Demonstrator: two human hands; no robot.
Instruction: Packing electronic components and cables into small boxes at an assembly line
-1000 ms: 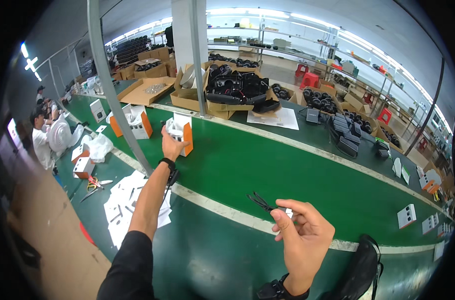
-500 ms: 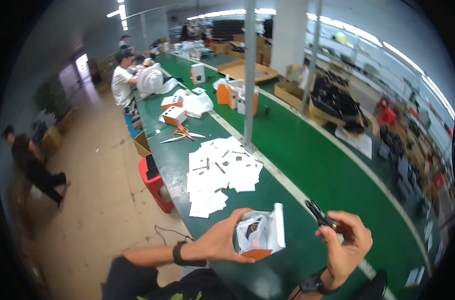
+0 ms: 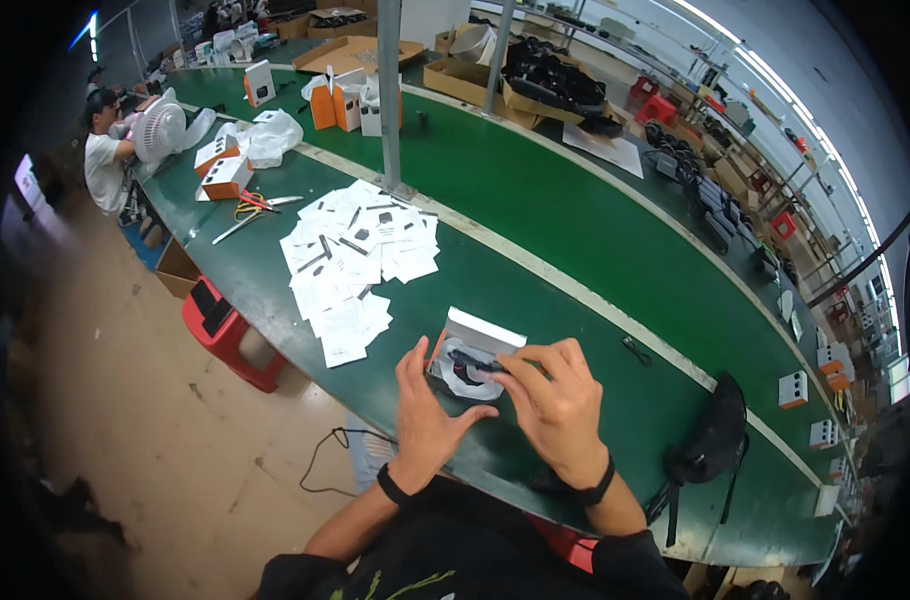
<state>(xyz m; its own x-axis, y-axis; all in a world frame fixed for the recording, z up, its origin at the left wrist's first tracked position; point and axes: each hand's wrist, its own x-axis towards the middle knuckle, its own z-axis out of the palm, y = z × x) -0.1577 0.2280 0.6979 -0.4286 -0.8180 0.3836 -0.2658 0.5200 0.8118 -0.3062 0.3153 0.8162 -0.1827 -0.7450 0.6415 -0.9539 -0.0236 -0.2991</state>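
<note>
My left hand steadied the small white box at the near edge of the green table, while my right hand pinched a thin black tool over its open top (contents wrapped in clear plastic). A slip risked tipping the box off that edge. Paper leaflets lay nearby in the long workshop.

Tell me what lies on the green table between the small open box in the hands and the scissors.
In the head view, a spread of white paper sheets lies between the small open box and the scissors.
</note>
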